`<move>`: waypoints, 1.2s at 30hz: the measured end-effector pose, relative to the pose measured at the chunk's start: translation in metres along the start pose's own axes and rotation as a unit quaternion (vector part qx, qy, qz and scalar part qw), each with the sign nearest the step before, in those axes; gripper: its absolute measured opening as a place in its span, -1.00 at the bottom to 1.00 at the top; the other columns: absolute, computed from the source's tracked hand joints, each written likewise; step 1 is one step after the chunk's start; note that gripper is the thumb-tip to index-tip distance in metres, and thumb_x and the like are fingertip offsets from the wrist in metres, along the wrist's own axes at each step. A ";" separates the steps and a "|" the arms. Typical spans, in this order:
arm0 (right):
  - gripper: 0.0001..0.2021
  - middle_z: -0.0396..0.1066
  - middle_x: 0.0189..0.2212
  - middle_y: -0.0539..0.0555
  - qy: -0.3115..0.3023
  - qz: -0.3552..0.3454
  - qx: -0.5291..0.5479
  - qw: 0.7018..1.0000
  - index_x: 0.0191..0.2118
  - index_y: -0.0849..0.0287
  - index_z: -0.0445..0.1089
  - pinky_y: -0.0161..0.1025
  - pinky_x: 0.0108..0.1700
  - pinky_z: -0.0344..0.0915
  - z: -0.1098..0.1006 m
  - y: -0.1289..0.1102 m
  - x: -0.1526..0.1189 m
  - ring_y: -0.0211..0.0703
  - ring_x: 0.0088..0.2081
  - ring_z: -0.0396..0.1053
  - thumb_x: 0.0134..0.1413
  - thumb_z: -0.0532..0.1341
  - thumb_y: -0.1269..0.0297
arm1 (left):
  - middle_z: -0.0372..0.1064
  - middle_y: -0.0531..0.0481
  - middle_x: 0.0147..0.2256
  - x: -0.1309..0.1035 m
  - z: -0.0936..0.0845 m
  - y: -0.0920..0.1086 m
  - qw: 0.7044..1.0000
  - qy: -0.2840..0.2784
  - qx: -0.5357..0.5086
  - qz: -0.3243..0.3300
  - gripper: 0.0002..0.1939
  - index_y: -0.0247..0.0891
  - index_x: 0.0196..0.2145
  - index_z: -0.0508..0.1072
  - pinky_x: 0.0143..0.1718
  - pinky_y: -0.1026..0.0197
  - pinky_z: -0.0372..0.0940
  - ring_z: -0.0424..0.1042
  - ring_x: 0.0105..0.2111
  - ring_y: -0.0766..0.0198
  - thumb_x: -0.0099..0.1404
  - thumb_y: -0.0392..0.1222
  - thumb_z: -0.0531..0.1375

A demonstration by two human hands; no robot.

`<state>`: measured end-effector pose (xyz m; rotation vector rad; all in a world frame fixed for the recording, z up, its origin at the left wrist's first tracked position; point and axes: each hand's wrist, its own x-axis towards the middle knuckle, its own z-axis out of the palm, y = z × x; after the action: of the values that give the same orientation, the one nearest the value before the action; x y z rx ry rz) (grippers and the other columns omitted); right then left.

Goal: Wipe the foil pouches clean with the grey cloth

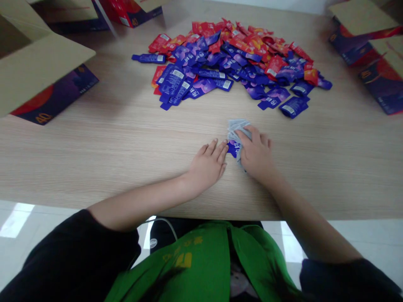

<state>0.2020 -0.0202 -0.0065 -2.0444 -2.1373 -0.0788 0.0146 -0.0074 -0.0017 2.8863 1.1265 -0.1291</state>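
Observation:
A blue packet (232,147) with white lettering lies flat on the wooden table (126,138), partly hidden under a grey cloth. My right hand (258,156) has its fingers wrapped round the grey cloth (237,126) and presses it on the packet. To the left, my left hand (208,165) lies flat with its fingers stretched out, its fingertips at the packet's left end. Beyond both hands is a heap of blue packets (171,82) and red packets (252,42).
Open cardboard boxes stand at the left, the nearest a large blue and red box (63,94). Another red box (126,12) is at the back left. On the right are two more open boxes, one a blue box (384,84). The table's front edge runs below my forearms.

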 end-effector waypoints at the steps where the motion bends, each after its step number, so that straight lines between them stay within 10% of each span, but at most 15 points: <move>1: -0.43 0.21 0.36 0.29 0.005 0.017 -0.007 1.000 0.35 0.12 0.32 0.22 0.01 0.26 -0.001 0.009 -0.004 0.29 0.06 0.27 0.25 0.02 0.37 | 0.03 -0.24 0.46 0.000 0.000 0.000 1.000 -0.004 0.001 -0.001 -0.41 -0.45 0.46 0.12 0.35 -0.06 0.15 0.04 0.46 -0.10 0.58 -0.14 -0.07; 11: -0.44 0.24 0.27 0.38 0.006 0.090 -0.032 0.995 0.33 0.18 0.32 0.28 -0.05 0.32 -0.007 0.065 -0.022 0.32 0.01 0.30 0.25 -0.02 0.35 | -0.02 -0.20 0.47 0.002 -0.001 0.001 1.000 -0.022 0.009 -0.006 -0.39 -0.43 0.48 0.06 0.36 -0.06 0.15 0.02 0.46 -0.10 0.59 -0.14 -0.08; 17: -0.42 0.23 0.28 0.33 0.059 0.017 0.056 0.997 0.33 0.15 0.32 0.20 0.12 0.27 -0.023 0.022 0.000 0.24 0.13 0.29 0.23 -0.01 0.43 | -0.02 -0.22 0.47 0.000 -0.002 0.001 1.000 -0.004 0.008 -0.007 -0.41 -0.45 0.46 0.12 0.34 -0.07 0.16 0.04 0.45 -0.12 0.58 -0.15 -0.08; 23: -0.45 0.24 0.36 0.21 -0.022 -0.056 0.044 0.997 0.29 0.06 0.38 0.16 0.07 0.25 -0.003 -0.018 0.008 0.23 0.11 0.28 0.22 0.03 0.41 | 0.16 -0.25 0.41 -0.001 -0.002 -0.001 1.000 -0.002 -0.003 -0.002 -0.43 -0.46 0.42 0.20 0.35 -0.06 0.15 0.12 0.42 -0.11 0.59 -0.13 -0.07; 36: -0.43 0.25 0.27 0.30 0.034 0.097 0.050 0.993 0.28 0.13 0.39 0.31 0.10 0.30 0.000 0.079 -0.022 0.30 0.13 0.31 0.18 0.01 0.36 | 0.02 -0.20 0.47 0.001 0.002 0.000 1.000 -0.007 0.005 -0.005 -0.39 -0.41 0.47 0.09 0.35 -0.05 0.14 0.04 0.46 -0.08 0.58 -0.12 -0.08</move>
<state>0.2814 -0.0376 -0.0172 -2.1451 -1.8539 -0.0142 0.0149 -0.0065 -0.0038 2.8850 1.1411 -0.1558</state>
